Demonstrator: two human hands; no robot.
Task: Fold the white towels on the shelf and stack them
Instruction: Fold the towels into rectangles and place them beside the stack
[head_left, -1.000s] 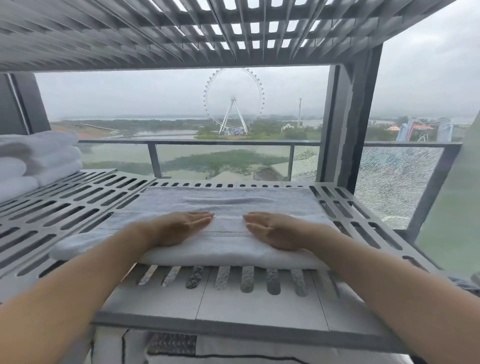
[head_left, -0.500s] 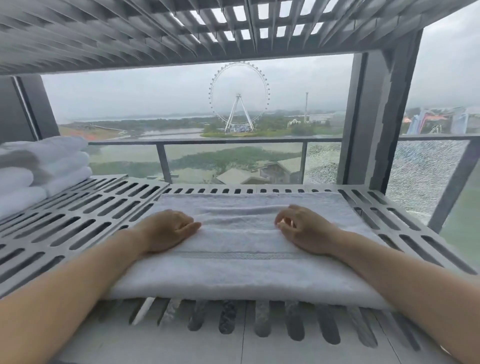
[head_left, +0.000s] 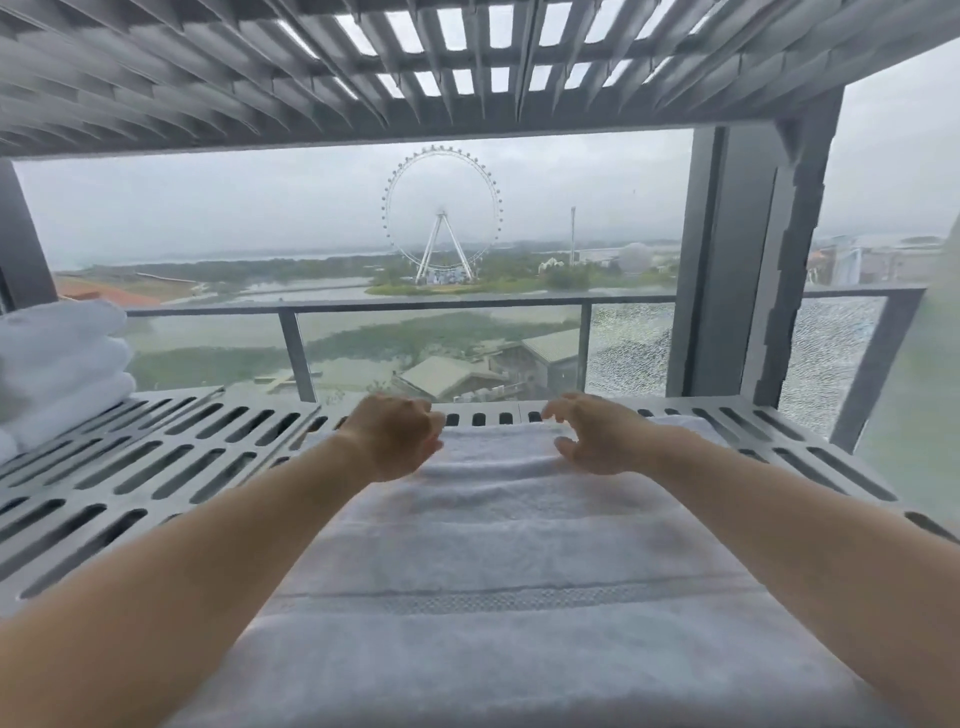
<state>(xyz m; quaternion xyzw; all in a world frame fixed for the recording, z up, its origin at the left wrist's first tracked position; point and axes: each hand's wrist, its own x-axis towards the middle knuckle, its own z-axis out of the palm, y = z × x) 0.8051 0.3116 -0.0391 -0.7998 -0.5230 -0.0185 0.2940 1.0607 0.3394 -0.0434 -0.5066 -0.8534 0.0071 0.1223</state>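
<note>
On the slotted grey shelf, the left hand is closing on the soft, floppy white towel's far edge while the right hand is hovering half-open, gripping nothing.

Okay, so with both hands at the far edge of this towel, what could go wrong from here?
1. The left hand looks closed on the white terry towel's far edge, while the right hand hovers with fingers spread; an uneven pull could skew the fold.
2. The edge could snag in the grey slotted metal shelf.
</note>
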